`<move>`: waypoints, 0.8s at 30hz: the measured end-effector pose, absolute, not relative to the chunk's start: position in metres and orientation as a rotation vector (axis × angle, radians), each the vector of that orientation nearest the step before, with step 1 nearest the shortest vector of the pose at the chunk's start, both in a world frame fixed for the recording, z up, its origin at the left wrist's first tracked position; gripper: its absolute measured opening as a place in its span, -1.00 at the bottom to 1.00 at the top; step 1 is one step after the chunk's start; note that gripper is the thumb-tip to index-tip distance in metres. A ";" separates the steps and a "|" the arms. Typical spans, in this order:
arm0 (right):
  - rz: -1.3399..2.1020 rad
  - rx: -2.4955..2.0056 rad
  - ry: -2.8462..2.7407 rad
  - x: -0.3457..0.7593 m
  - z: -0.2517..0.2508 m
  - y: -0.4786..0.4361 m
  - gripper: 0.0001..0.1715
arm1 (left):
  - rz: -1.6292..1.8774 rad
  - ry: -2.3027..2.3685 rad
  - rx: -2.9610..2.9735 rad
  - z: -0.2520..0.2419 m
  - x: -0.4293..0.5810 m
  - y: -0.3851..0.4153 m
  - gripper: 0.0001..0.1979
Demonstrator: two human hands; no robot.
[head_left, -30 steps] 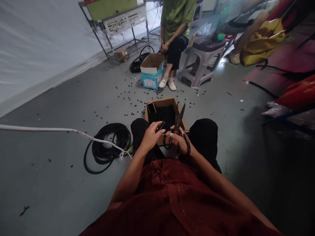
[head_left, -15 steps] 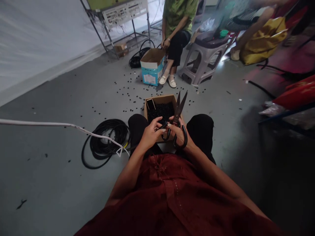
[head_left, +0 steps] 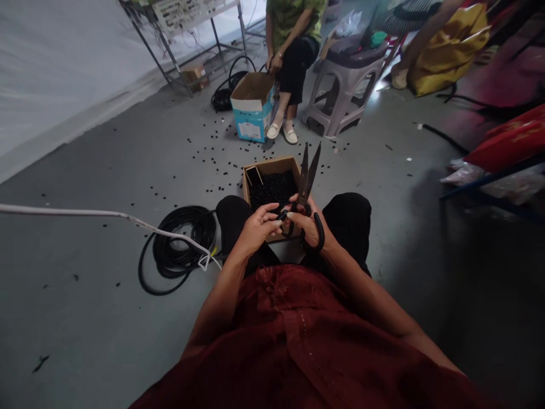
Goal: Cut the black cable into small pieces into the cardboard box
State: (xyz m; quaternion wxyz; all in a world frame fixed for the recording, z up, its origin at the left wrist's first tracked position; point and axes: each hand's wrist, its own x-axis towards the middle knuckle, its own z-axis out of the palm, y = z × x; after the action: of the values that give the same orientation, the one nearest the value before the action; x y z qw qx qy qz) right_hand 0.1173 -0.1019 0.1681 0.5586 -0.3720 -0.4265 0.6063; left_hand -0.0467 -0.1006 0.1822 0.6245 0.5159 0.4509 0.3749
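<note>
The person sits low over a grey floor, knees apart, with both hands held together just above an open cardboard box that stands between the legs. The right hand grips a pair of large black scissors; its fingers are curled through the looped handles, and the 2 blades stand apart in a narrow V, tips pointing up and away from the body. The left hand sits just beside it, thumb and fingers pressed together in a pinch on a black cable end, which lies close to the scissors' pivot, over the near edge of the box. How far the cable runs back under the hand cannot be made out. The box holds a heap of small black cut pieces, and more of the same lie scattered over the floor beyond it. To the person's left a coil of black cable rests on the floor, with a white cord stretched across it. Further off, a co-worker in a green top sits behind a blue-and-white carton, next to a pale plastic stool.
</note>
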 end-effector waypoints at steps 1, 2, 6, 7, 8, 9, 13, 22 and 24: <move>1.423 -0.882 -0.989 0.117 0.168 -0.101 -0.52 | 0.862 1.052 1.216 0.181 -0.046 -0.101 -0.52; 1.416 -0.890 -0.971 0.117 0.167 -0.101 -0.51 | 0.865 1.082 1.265 0.180 -0.046 -0.102 -0.55; 1.386 -0.909 -0.924 0.116 0.163 -0.097 -0.49 | 0.832 1.290 1.563 0.182 -0.048 -0.109 -0.72; 1.378 -0.915 -0.924 0.116 0.162 -0.096 -0.49 | 0.812 1.334 1.618 0.182 -0.049 -0.110 -0.73; 1.368 -0.931 -0.932 0.117 0.161 -0.096 -0.49 | 0.796 1.367 1.656 0.183 -0.050 -0.111 -0.74; 1.367 -0.954 -0.951 0.118 0.161 -0.097 -0.49 | 0.796 1.392 1.679 0.183 -0.051 -0.111 -0.74; 1.418 -1.148 -1.134 0.125 0.158 -0.111 -0.56 | 0.887 1.459 1.713 0.181 -0.060 -0.105 -0.71; 1.316 -1.433 -1.544 0.145 0.132 -0.143 -0.53 | 0.926 1.498 1.702 0.176 -0.066 -0.096 -0.71; 1.274 -1.426 -1.642 0.147 0.127 -0.143 -0.48 | 0.910 1.493 1.728 0.176 -0.063 -0.096 -0.71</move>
State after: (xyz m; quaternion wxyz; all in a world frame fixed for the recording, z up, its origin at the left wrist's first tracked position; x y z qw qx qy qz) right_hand 0.1466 -0.1434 0.1270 0.3058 -0.5387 -0.6204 0.4811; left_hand -0.0629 -0.0962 0.1761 0.3350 0.6623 0.5723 0.3488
